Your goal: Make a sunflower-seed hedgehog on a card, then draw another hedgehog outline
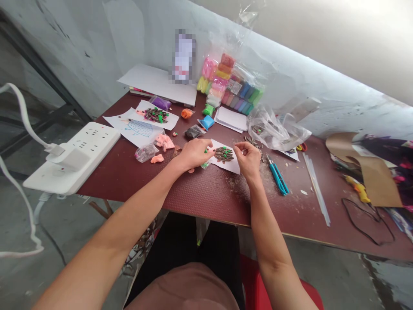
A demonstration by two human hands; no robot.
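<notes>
A white card [237,166] lies on the table between my hands. On it is a hedgehog-like figure [223,154] of overlapping dark seed-like pieces with green dabs and a pinkish head. My left hand [195,154] is at the card's left edge, fingers curled beside the head; a bit of green shows at its fingertips, too small to identify. At the card's right side my right hand [249,157] has thumb and forefinger pinched together. Whatever they hold is too small to make out. Loose dark seed-like pieces [252,141] lie just behind my right hand.
Orange-pink clay [164,142], black clay [194,131] and blue clay [207,122] lie behind and left. Blue-handled tweezers [278,175] and clear glue sticks [316,189] lie right. Farther right is a yellow glue gun [359,188] with its cord. A power strip [75,157] stands left.
</notes>
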